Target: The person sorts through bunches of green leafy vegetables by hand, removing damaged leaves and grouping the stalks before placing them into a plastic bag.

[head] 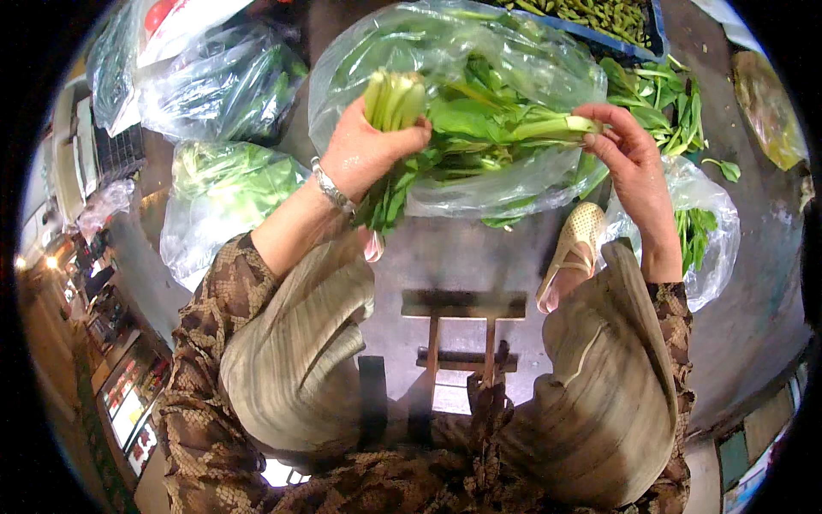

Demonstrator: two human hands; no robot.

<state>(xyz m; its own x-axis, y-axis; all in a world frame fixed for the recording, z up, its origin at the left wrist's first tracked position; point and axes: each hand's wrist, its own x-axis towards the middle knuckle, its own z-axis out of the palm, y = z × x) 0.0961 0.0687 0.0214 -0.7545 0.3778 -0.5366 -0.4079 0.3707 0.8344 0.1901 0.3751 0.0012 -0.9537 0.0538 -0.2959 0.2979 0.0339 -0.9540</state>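
Observation:
A bunch of leafy green stalks [393, 106] is gripped in my left hand [363, 151], cut ends up and leaves hanging below. Between the fingertips and thumb of my right hand [626, 144] is the pale base of a leafy green stem [546, 128], its leaves pointing left. Both hands are over a large clear plastic bag [359, 54] that lies open on the floor. More leafy greens [472, 164] fill the bag, and some show blurred through its film.
Left are a bag of greens [225, 186] and a dark-looking plastic bag [218, 83]. A blue crate [616, 45] of small green pods stands far right, near loose greens [668, 103]. A smaller bag [713, 257] lies by my shoe [575, 241]. Between my legs is a wooden stool [462, 305].

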